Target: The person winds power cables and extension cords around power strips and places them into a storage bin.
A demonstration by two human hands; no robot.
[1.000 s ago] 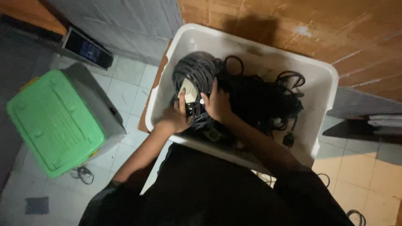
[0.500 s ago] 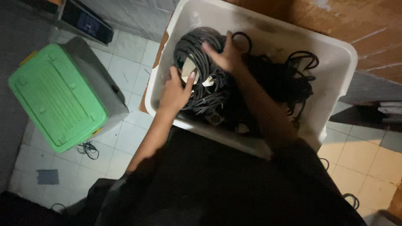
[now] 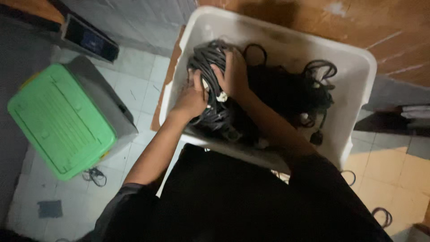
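Note:
A white plastic tub [image 3: 286, 42] sits in front of me on a wooden surface, filled with tangled black cables [image 3: 286, 94]. At its left end lies a thick coiled bundle of dark cable [image 3: 210, 60] with a small white tag on it. My left hand [image 3: 191, 99] grips the near side of that coil. My right hand [image 3: 233, 74] is pressed over the top of the same coil, fingers curled around its strands. Both forearms reach down into the tub from my dark-shirted body.
A grey storage box with a green lid [image 3: 58, 118] stands on the pale tiled floor at the left. A dark device [image 3: 89, 38] lies beyond it. Loose cable loops [image 3: 380, 215] lie on the floor at the right. The wooden surface [image 3: 385, 22] extends behind the tub.
My right hand has slid from the coil's far edge onto its top. My left hand has closed in on the near side. The view has shifted slightly closer.

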